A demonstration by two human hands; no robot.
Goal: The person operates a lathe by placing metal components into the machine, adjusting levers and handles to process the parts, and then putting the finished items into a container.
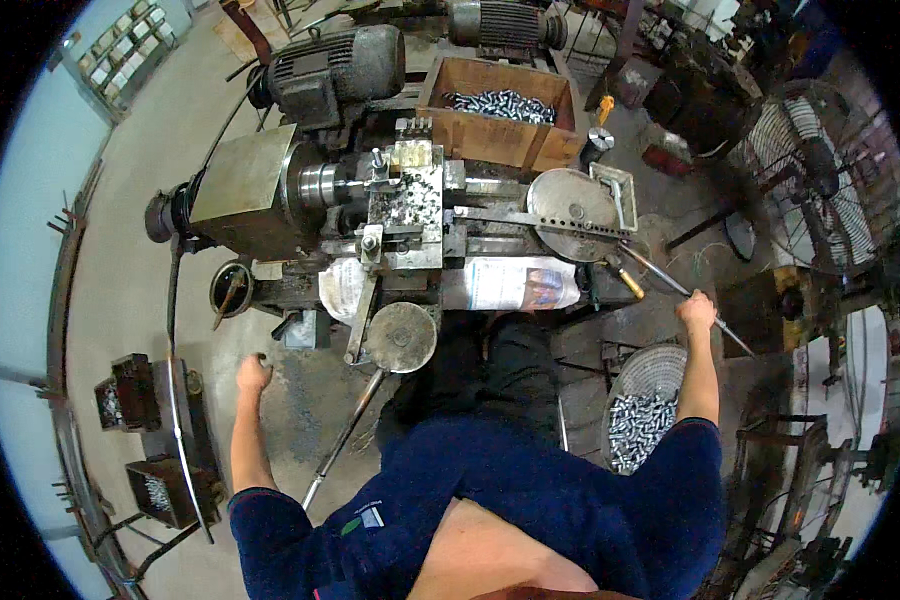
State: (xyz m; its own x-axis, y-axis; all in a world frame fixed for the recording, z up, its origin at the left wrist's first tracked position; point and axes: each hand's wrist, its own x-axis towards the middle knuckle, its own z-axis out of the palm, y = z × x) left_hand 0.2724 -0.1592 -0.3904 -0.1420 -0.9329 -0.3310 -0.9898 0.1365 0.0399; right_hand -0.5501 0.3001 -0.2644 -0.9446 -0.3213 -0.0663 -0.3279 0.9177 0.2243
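1. The right hand [697, 310] is closed around a long metal bar [654, 268] at the right of the machine [405, 205].
2. The left hand [254, 373] is curled; I cannot tell if it holds anything.
3. Another bar [345, 436] slants between the left hand and the legs [520, 375].
4. Far back, a wooden box [500, 138] holds shiny bits [500, 104].
5. Near on the right, a basket [660, 365] holds more bits [640, 430]; a fan [812, 180] stands far right.

Far right: caged fan [842, 205] seen, dark metal frame [782, 438] positioned nearer. Reddish block [667, 152] seen left of fan. Left side: pale-blue wall [25, 290] bordered by grey floor [130, 240]; rack [125, 55] filled with pale items seen at far end, contents unreadable.
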